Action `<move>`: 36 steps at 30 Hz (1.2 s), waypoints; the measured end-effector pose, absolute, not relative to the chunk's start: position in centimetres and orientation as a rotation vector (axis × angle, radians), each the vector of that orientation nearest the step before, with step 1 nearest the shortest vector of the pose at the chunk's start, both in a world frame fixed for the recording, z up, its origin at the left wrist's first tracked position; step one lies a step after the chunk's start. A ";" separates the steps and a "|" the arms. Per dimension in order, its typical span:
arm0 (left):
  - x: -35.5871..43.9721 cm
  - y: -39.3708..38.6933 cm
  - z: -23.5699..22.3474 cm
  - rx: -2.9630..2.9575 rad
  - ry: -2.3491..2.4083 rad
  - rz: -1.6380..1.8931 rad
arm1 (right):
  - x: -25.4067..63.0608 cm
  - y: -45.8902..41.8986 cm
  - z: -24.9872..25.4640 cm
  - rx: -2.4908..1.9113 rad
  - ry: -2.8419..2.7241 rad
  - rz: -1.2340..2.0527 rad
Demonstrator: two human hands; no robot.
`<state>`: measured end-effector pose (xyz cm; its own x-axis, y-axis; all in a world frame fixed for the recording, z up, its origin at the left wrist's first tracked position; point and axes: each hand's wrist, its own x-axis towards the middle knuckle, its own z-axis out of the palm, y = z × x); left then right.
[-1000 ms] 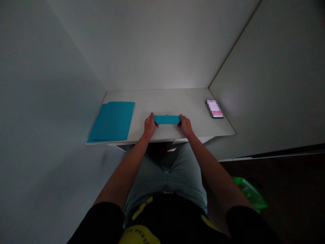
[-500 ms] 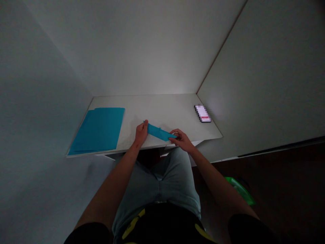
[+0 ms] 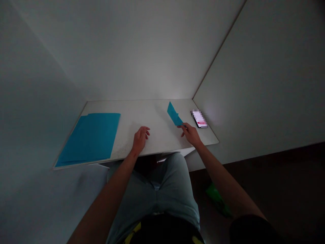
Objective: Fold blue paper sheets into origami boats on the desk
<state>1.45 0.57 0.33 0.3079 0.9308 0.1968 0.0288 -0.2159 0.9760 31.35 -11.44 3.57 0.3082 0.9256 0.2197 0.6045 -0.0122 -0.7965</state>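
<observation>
My right hand (image 3: 190, 133) pinches the near end of a folded blue paper strip (image 3: 174, 114) and holds it up over the right part of the white desk (image 3: 149, 115), beside a lit phone (image 3: 199, 119). My left hand (image 3: 141, 137) hovers over the desk's front middle with its fingers loosely curled and apart, holding nothing. A stack of flat blue paper sheets (image 3: 90, 137) lies on the desk's left side.
The desk sits in a corner between pale walls at the back, left and right. A green object (image 3: 217, 200) lies on the dark floor to the right of my legs.
The left hand has let go of the folded strip. The right hand has carried it up and to the right, toward the phone.
</observation>
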 end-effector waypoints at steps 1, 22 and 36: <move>1.5 0.5 0.3 1.551 0.911 1.077 | 32.6 -10.4 3.3 -1.738 -1.338 0.434; -1.2 0.8 1.3 1.496 0.942 1.135 | 27.9 -7.4 -1.3 -1.688 -1.254 0.415; -26.4 -2.1 0.8 2.362 1.352 0.541 | 27.8 -7.2 -0.6 -1.749 -1.339 0.430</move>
